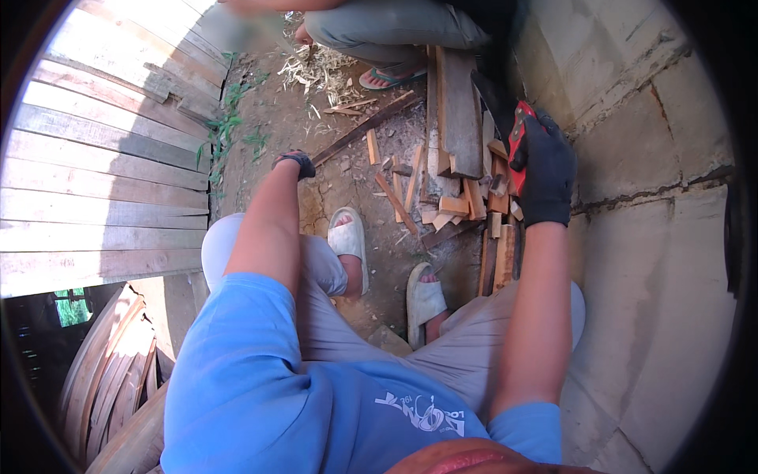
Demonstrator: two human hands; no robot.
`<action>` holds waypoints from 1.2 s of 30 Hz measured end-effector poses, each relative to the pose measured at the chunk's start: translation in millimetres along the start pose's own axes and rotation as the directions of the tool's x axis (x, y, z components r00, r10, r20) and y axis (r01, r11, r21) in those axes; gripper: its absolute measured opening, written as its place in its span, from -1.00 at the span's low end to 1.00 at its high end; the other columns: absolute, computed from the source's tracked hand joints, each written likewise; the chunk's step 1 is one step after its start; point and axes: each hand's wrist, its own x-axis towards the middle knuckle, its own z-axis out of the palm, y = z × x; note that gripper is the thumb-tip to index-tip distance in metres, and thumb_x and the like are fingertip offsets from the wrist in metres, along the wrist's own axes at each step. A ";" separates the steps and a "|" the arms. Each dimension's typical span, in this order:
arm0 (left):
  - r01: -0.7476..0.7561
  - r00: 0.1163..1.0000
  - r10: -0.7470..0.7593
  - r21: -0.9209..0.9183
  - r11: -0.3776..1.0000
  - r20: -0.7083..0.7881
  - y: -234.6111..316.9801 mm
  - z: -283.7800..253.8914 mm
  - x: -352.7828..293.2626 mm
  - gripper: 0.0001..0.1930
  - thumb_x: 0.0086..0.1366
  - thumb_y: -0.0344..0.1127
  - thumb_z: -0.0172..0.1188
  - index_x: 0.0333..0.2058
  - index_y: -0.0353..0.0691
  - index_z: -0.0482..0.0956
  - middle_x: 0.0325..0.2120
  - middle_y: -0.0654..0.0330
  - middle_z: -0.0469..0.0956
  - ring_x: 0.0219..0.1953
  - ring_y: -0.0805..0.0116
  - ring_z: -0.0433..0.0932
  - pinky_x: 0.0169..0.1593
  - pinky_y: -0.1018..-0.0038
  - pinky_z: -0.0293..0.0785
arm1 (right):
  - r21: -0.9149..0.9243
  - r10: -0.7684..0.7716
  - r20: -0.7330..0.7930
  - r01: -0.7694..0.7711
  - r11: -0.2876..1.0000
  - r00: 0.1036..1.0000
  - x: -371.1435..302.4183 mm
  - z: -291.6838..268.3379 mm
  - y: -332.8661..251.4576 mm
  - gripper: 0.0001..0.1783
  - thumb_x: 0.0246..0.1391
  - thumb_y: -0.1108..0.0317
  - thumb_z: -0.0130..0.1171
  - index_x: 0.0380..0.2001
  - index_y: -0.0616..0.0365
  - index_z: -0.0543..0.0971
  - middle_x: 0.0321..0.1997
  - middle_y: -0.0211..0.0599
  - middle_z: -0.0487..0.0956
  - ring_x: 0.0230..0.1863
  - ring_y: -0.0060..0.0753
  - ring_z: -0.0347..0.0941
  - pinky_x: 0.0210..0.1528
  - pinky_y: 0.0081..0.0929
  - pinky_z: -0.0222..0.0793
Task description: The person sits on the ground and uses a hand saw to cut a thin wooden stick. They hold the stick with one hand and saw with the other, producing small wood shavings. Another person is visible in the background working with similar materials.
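Observation:
My left hand (296, 162), in a dark glove, is closed round the near end of a long, narrow wooden strip (367, 126). The strip slants away to the right along the ground, toward a thick plank. In a black glove, my right hand (545, 170) grips what looks like a handsaw by its red and black handle (518, 142). Its dark blade (491, 99) points away beside the thick weathered plank (459, 110); its teeth cannot be made out. Short wood offcuts (454, 207) lie piled below that plank, between my hands.
Another person's bent leg (387, 35) and sandalled foot (387, 77) are at the far side, by wood shavings (320, 67). A concrete wall (639, 221) rises close on the right. Wooden boards (103, 174) stand at left, with curved slabs (110, 371) below them.

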 end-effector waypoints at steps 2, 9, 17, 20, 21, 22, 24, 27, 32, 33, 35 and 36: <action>0.008 0.996 -0.018 -0.110 0.994 -0.088 -2.4 17.2 19.9 -0.44 0.18 0.05 0.36 0.10 -0.11 0.76 0.17 0.04 0.69 0.21 0.09 0.67 0.24 0.13 0.60 | -0.016 0.003 -0.012 -0.003 1.000 1.000 -1.7 5.8 -1.6 -0.50 0.32 0.11 0.26 0.20 0.15 0.68 -0.47 -0.32 0.62 -0.60 -0.53 0.49 -0.50 -0.45 0.43; -0.093 0.984 0.115 0.154 0.984 -0.139 109.3 30.0 39.5 -0.37 0.25 -0.03 0.29 0.29 -0.10 0.62 0.29 0.00 0.59 0.32 -0.02 0.58 0.34 0.11 0.52 | -0.081 0.001 -0.073 -0.007 0.997 0.997 1.2 -2.8 -0.4 -0.47 0.30 0.05 0.26 0.19 0.17 0.69 -0.35 -0.27 0.68 -0.52 -0.49 0.54 -0.40 -0.45 0.48; -0.087 0.929 0.036 -0.124 0.988 -0.368 164.8 12.8 86.6 -0.44 0.45 -0.06 0.01 0.33 -0.13 0.56 0.37 -0.02 0.51 0.42 -0.06 0.46 0.42 0.05 0.41 | -0.417 -0.345 -0.070 0.286 0.863 0.936 12.1 -17.0 27.5 -0.54 0.31 0.06 0.24 0.11 0.12 0.72 -0.17 -0.12 0.76 -0.27 -0.28 0.70 -0.15 -0.35 0.59; -0.083 0.939 0.027 -0.150 0.985 -0.342 169.6 28.3 101.3 -0.42 0.43 -0.09 0.04 0.35 -0.16 0.51 0.40 -0.06 0.45 0.42 -0.07 0.45 0.43 0.07 0.41 | -0.333 -0.260 -0.070 0.223 0.916 0.963 6.9 -20.1 20.6 -0.55 0.33 0.12 0.25 0.14 0.17 0.70 -0.20 -0.18 0.68 -0.26 -0.28 0.60 -0.18 -0.36 0.51; -0.075 0.941 0.011 -0.176 0.982 -0.338 169.9 32.7 106.0 -0.42 0.42 -0.10 0.05 0.36 -0.16 0.50 0.41 -0.07 0.44 0.42 -0.07 0.45 0.43 0.08 0.41 | -0.204 -0.137 -0.096 0.116 0.972 0.986 -2.3 -10.0 3.1 -0.54 0.34 0.20 0.26 0.19 0.23 0.66 -0.34 -0.32 0.60 -0.40 -0.45 0.47 -0.31 -0.45 0.43; -0.072 0.940 -0.003 -0.206 0.976 -0.342 170.0 31.6 111.3 -0.41 0.41 -0.11 0.07 0.36 -0.16 0.49 0.42 -0.07 0.43 0.42 -0.07 0.46 0.43 0.08 0.41 | -0.066 -0.021 -0.110 0.014 0.998 0.994 -6.4 -5.3 -7.0 -0.53 0.36 0.28 0.26 0.23 0.29 0.63 -0.48 -0.45 0.51 -0.55 -0.62 0.34 -0.44 -0.54 0.34; -0.018 0.935 -0.070 -0.243 0.970 -0.347 158.7 32.3 120.0 -0.39 0.45 -0.01 0.07 0.37 -0.19 0.46 0.42 -0.08 0.42 0.44 -0.05 0.44 0.44 0.09 0.39 | -0.251 -0.186 -0.083 0.160 0.955 0.979 -0.2 -7.7 12.3 -0.53 0.36 0.28 0.26 0.24 0.28 0.63 -0.46 -0.46 0.52 -0.52 -0.65 0.36 -0.42 -0.55 0.34; 0.000 0.910 -0.083 -0.202 0.979 -0.406 148.7 25.6 135.3 -0.39 0.42 -0.02 0.10 0.35 -0.18 0.47 0.40 -0.08 0.45 0.41 -0.07 0.46 0.43 0.07 0.41 | -0.207 -0.174 -0.123 0.147 0.967 0.977 -1.2 -0.6 10.8 -0.53 0.37 0.28 0.27 0.25 0.27 0.63 -0.41 -0.48 0.56 -0.47 -0.68 0.38 -0.40 -0.59 0.33; -0.084 0.951 0.038 -0.138 0.987 -0.308 148.5 13.4 144.3 -0.36 0.42 0.02 0.09 0.37 -0.17 0.46 0.42 -0.11 0.42 0.44 -0.08 0.43 0.43 0.04 0.40 | -0.067 0.008 -0.124 -0.016 0.998 0.992 -10.1 4.9 -7.1 -0.55 0.38 0.31 0.27 0.25 0.25 0.64 -0.23 -0.47 0.65 -0.36 -0.70 0.46 -0.31 -0.65 0.39; -0.081 0.955 0.042 -0.123 0.989 -0.293 150.1 15.3 144.8 -0.36 0.42 0.03 0.09 0.37 -0.16 0.47 0.41 -0.10 0.43 0.44 -0.08 0.44 0.44 0.03 0.40 | -0.098 -0.035 -0.132 0.022 0.995 0.991 -7.5 3.7 -1.5 -0.55 0.39 0.32 0.26 0.26 0.25 0.63 -0.18 -0.45 0.66 -0.34 -0.70 0.47 -0.29 -0.66 0.41; -0.086 0.964 0.058 -0.096 0.992 -0.260 161.0 19.8 142.9 -0.36 0.41 0.04 0.09 0.37 -0.15 0.50 0.40 -0.07 0.46 0.43 -0.07 0.45 0.44 0.02 0.40 | -0.170 -0.133 -0.108 0.113 0.979 0.985 -0.2 -8.8 14.2 -0.55 0.39 0.33 0.25 0.27 0.25 0.62 -0.11 -0.41 0.67 -0.30 -0.69 0.50 -0.26 -0.66 0.44; -0.077 0.972 0.063 -0.053 0.996 -0.227 155.0 26.1 146.7 -0.38 0.41 0.03 0.09 0.35 -0.12 0.52 0.38 -0.04 0.48 0.41 -0.06 0.47 0.43 0.02 0.41 | -0.198 -0.186 -0.062 0.171 0.965 0.980 4.3 -19.2 22.6 -0.55 0.40 0.33 0.25 0.28 0.25 0.62 -0.09 -0.40 0.67 -0.27 -0.68 0.52 -0.25 -0.66 0.46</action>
